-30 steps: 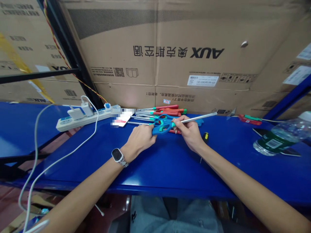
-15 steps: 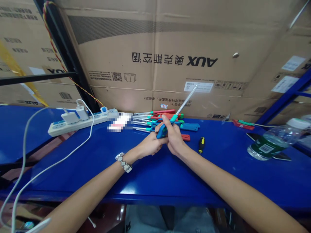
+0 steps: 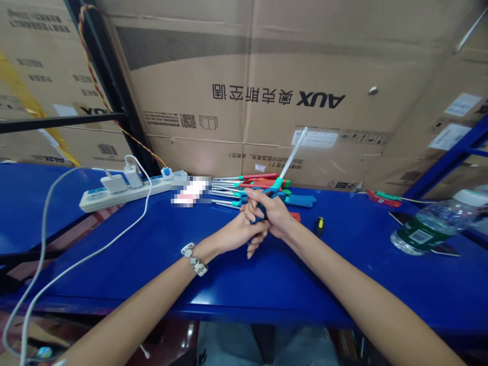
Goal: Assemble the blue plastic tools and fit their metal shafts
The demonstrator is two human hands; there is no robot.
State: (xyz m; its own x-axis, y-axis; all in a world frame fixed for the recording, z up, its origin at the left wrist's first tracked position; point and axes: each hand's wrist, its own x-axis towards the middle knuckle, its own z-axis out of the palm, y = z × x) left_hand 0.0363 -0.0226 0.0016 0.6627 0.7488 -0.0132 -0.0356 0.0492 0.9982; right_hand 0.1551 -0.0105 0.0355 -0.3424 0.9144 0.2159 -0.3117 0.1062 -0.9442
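Both hands meet around one blue lighter-like tool [image 3: 277, 186] with a teal collar and a long metal rod slanting up to the right. My right hand [image 3: 277, 214] is wrapped round its handle. My left hand [image 3: 244, 229], with a silver watch [image 3: 194, 259] on the wrist, grips the handle from the left; some fingers overlap the right hand. Behind the hands lie several similar tools with red handles [image 3: 263, 176] and blue handles [image 3: 301, 200], rods pointing left. A black and yellow screwdriver [image 3: 319, 226] lies to the right, partly behind my forearm.
A white power strip [image 3: 114, 195] with chargers and cables lies at the left of the blue table [image 3: 236, 284]. A plastic bottle [image 3: 430, 226] rests over a dark flat object at the right, near a red and green tool [image 3: 384, 198]. Cardboard boxes [image 3: 274, 61] stand behind.
The held tool's rod is tilted a little more upright. Fingers now show lower, beneath the joined hands. The view has shifted slightly, and the screwdriver is more covered by my right forearm.
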